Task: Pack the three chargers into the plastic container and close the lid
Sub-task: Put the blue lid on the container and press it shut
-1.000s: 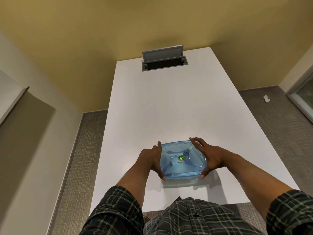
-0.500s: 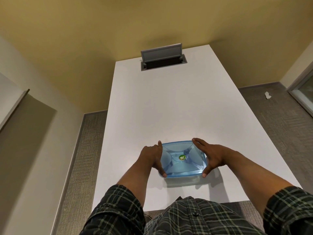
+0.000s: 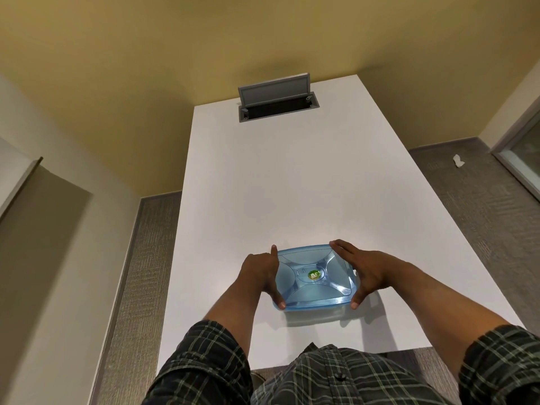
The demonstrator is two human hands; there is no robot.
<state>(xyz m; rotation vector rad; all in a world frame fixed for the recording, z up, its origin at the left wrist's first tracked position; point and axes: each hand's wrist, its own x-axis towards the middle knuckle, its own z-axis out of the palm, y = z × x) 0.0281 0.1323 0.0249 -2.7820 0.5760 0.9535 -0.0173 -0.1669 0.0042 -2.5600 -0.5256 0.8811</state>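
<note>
Blue plastic container [image 3: 314,277] sits on the white bench [image 3: 292,182] near its front edge, lid [image 3: 309,293] on top. Left hand [image 3: 261,273] and right hand [image 3: 363,273] each press against one short side, grip closed on the container. Contents not visible.

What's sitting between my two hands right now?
The blue plastic container, lid on, sits between the left hand and right hand in the head view.

The white counter [image 3: 292,185] has at its far end a grey cable box [image 3: 277,105] with its flap raised. On the grey carpet [image 3: 467,200] lies a small white scrap [image 3: 458,161].
</note>
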